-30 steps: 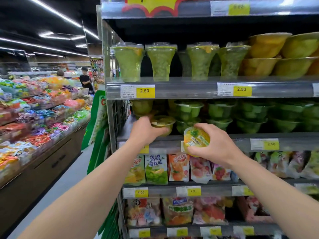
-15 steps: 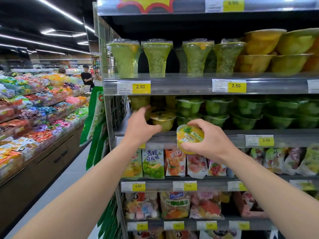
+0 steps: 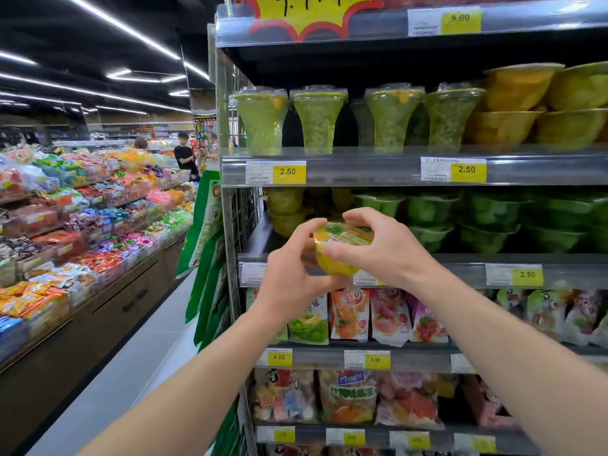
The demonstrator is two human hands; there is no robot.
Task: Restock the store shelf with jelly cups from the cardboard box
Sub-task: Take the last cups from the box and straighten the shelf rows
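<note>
A yellow jelly cup (image 3: 340,250) with a green-and-yellow lid is held tilted in front of the middle shelf's rail (image 3: 460,271). My right hand (image 3: 385,250) grips it from the right, fingers over the lid. My left hand (image 3: 292,271) holds it from the left and below. Behind the hands, yellow jelly cups (image 3: 284,209) sit stacked at the shelf's left end, with green jelly cups (image 3: 487,222) to their right. The cardboard box is out of view.
The shelf above carries tall green cups (image 3: 317,121) and yellow bowls (image 3: 516,106). Pouch snacks (image 3: 348,314) hang on the shelves below. An aisle floor (image 3: 131,373) runs left of the rack, beside a candy display (image 3: 82,222). A person in black (image 3: 185,156) stands far down the aisle.
My left hand has left the cup on the shelf and come back to the yellow cup, which both hands now hold. The cup has tipped lid-up. The camera has moved closer.
</note>
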